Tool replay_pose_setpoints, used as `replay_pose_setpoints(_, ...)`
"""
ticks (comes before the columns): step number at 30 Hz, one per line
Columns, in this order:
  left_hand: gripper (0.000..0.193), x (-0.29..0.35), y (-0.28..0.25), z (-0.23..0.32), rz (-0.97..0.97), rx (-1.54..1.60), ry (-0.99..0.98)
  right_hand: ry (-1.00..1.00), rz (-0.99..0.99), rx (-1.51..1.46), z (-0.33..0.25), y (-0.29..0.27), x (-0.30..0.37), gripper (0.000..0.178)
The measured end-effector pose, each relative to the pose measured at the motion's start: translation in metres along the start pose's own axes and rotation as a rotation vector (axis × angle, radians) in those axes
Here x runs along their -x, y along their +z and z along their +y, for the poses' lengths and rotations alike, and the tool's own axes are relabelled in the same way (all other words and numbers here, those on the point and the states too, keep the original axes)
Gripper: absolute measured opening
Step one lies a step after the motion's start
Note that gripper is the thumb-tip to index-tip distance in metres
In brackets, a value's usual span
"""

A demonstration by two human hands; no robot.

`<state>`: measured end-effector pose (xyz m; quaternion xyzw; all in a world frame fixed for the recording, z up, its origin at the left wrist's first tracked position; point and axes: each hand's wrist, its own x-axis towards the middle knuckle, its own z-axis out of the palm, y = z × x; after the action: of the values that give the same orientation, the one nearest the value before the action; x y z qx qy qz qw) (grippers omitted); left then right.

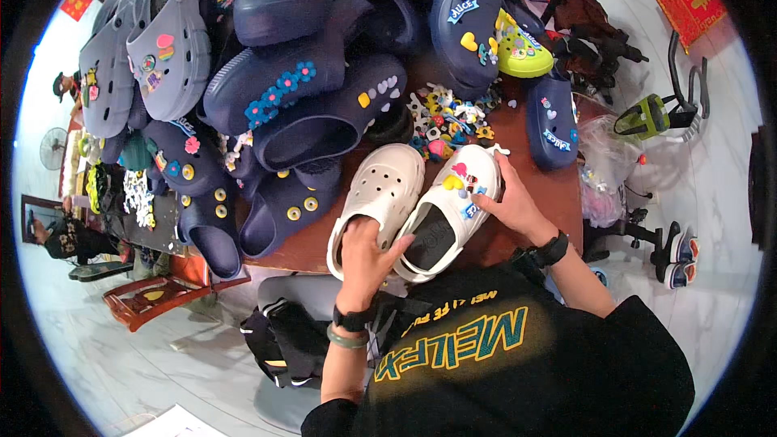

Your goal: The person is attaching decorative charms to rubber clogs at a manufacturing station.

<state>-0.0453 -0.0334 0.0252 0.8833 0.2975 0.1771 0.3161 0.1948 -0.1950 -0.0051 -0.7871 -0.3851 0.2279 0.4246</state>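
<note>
Two white clogs lie side by side at the front of the table. The plain left clog [384,178] has holes over its toe and no charms. My left hand [366,257] reaches into its opening, fingers partly hidden inside and thumb out over its side. The right clog [473,163] carries colourful charms [464,182] on its upper: pink, yellow and blue pieces. My right hand [518,201] grips this clog along its right side, thumb on the upper near the charms and forefinger by the toe. A small white piece [502,150] shows at that fingertip.
Just beyond the clogs lies a pile of loose charms [449,121]. A tall heap of dark blue clogs [312,105] fills the table's left and back. One blue clog [553,125] and a lime clog [522,47] lie at the right. A wooden chair [158,295] stands left.
</note>
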Motion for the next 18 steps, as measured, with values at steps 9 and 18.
replay_pose_setpoints(9, 0.039, 0.003, 0.016, 0.019, -0.151, 0.484, -0.156, 0.145, -0.13, -0.1, -0.006, -0.026, 0.009, 0.084)
replay_pose_setpoints(18, 0.033, -0.019, 0.01, 0.015, 0.012, 0.465, -0.234, -0.463, -0.314, 0.4, -0.051, -0.018, -0.081, 0.022)
